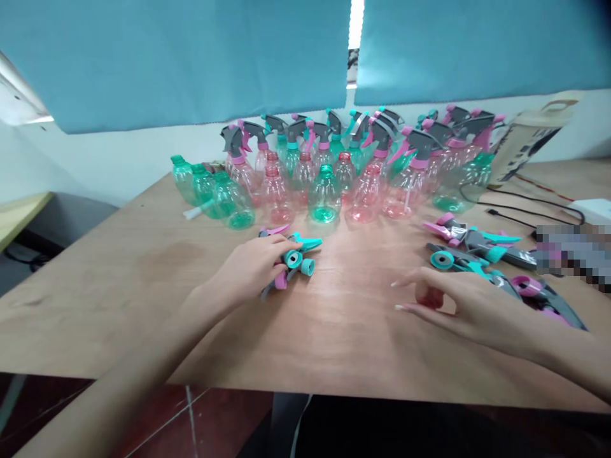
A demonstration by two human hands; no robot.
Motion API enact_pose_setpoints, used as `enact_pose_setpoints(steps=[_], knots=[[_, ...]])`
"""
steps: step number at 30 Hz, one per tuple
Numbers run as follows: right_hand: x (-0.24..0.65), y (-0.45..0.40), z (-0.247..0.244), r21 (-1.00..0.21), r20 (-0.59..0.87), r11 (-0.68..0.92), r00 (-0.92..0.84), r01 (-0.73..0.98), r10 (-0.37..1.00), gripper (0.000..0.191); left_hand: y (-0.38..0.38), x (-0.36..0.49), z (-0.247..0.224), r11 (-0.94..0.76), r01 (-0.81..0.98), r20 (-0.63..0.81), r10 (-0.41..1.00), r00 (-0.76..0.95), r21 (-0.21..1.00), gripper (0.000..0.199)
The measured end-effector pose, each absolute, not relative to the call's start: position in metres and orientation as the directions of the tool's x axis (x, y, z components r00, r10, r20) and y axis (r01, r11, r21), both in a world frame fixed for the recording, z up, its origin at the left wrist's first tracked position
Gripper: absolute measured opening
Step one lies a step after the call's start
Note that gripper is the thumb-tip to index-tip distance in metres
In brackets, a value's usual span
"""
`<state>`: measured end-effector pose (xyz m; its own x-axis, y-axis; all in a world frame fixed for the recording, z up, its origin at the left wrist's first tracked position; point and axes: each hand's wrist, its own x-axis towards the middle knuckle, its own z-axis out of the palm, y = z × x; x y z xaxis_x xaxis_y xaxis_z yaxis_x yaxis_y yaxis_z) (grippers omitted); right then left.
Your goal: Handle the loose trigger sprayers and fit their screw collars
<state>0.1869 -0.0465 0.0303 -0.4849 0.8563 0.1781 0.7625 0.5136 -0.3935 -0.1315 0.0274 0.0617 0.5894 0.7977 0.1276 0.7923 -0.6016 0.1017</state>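
My left hand [252,264] reaches over a small group of grey spray heads with teal and pink parts. Its fingers and thumb close round a spray head with a teal collar [293,258]; another teal collar [308,267] lies beside it. My right hand [443,302] is held over the table at the right, thumb and index finger apart, nothing between them. Behind and beside it lie several more spray heads, one with a teal collar [442,259] and one with a pink collar [526,286].
Open-necked bottles, such as a green one [325,197] and a pink one [277,197], stand ahead on the wooden table [109,280]. Bottles with spray heads stand behind them. A large beige container [529,137] and a black cable [548,198] are at the back right.
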Motion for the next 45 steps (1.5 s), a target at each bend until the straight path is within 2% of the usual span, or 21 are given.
enact_pose_setpoints(steps=[2,6,12,16,21,23,27,29,31,34,38,45], knots=[[0.193,-0.049,0.029,-0.404,0.160,0.474,-0.449,0.783,0.879,0.029,0.027,-0.129,0.060,-0.592,0.798,0.075,0.806,0.587,0.111,0.042],[0.209,-0.054,0.030,-0.404,0.143,0.420,-0.397,0.813,0.907,0.029,0.025,-0.124,0.061,-0.591,0.796,0.128,0.806,0.578,0.130,0.043],[0.240,-0.060,0.038,-0.383,0.185,0.335,-0.284,0.861,0.941,0.026,0.019,-0.104,0.064,-0.647,0.748,0.314,0.748,0.585,0.149,0.026],[0.270,-0.063,0.032,-0.378,0.199,0.302,-0.241,0.875,0.950,0.027,0.007,-0.068,0.065,-0.758,0.622,0.397,0.641,0.657,0.195,0.019],[0.300,-0.071,0.012,-0.319,0.257,0.361,-0.287,0.876,0.923,0.038,0.010,-0.010,0.048,-0.771,0.541,0.321,0.634,0.704,0.336,0.016],[0.304,-0.074,0.003,-0.294,0.274,0.391,-0.315,0.872,0.909,0.043,0.018,0.014,0.034,-0.724,0.555,0.270,0.677,0.684,0.410,0.013],[0.303,-0.074,-0.008,-0.218,0.342,0.419,-0.333,0.882,0.879,0.052,0.034,0.060,0.007,-0.648,0.541,0.225,0.728,0.648,0.536,0.031],[0.301,-0.072,-0.009,-0.191,0.356,0.419,-0.335,0.888,0.872,0.051,0.038,0.080,-0.001,-0.632,0.562,0.234,0.749,0.620,0.533,0.044],[0.299,-0.070,-0.010,-0.171,0.354,0.417,-0.340,0.893,0.871,0.047,0.039,0.095,-0.007,-0.628,0.577,0.259,0.762,0.594,0.523,0.046],[0.299,-0.067,-0.011,-0.158,0.363,0.433,-0.355,0.887,0.861,0.039,0.043,0.108,-0.013,-0.635,0.585,0.286,0.762,0.581,0.504,0.037],[0.300,-0.065,-0.014,-0.202,0.403,0.445,-0.340,0.872,0.850,0.032,0.049,0.110,-0.015,-0.649,0.564,0.300,0.749,0.590,0.510,0.020],[0.303,-0.065,-0.015,-0.259,0.414,0.465,-0.337,0.847,0.846,0.030,0.050,0.081,0.013,-0.659,0.542,0.413,0.750,0.516,0.521,0.019]])
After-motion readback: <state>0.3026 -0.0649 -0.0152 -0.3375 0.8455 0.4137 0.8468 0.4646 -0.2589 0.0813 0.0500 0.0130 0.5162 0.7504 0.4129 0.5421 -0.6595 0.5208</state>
